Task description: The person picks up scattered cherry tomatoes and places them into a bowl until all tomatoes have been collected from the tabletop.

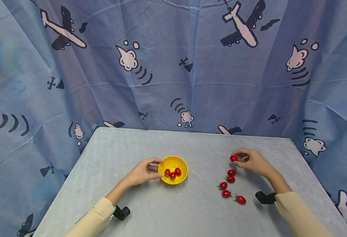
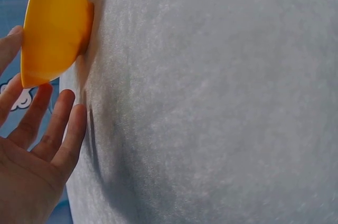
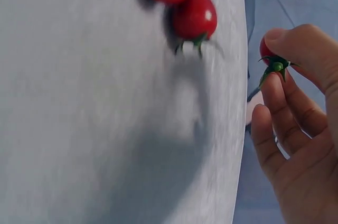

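A yellow bowl (image 1: 173,159) stands on the grey table with three cherry tomatoes (image 1: 172,175) inside. My left hand (image 1: 143,171) touches the bowl's near-left rim with thumb and fingertips spread apart; in the left wrist view its fingers (image 2: 63,115) are fairly straight beside the bowl (image 2: 55,26). To the right, my right hand (image 1: 254,161) pinches one cherry tomato (image 1: 234,158) between thumb and fingers, above the table. The right wrist view shows green leaves on this held tomato (image 3: 277,65). Several loose cherry tomatoes (image 1: 226,194) lie in a curved line below that hand.
The grey table (image 1: 203,210) reaches back to a blue curtain (image 1: 161,65) printed with planes and clouds. Black wrist cameras sit at the left cuff (image 1: 121,213) and the right cuff (image 1: 265,198), low over the tabletop.
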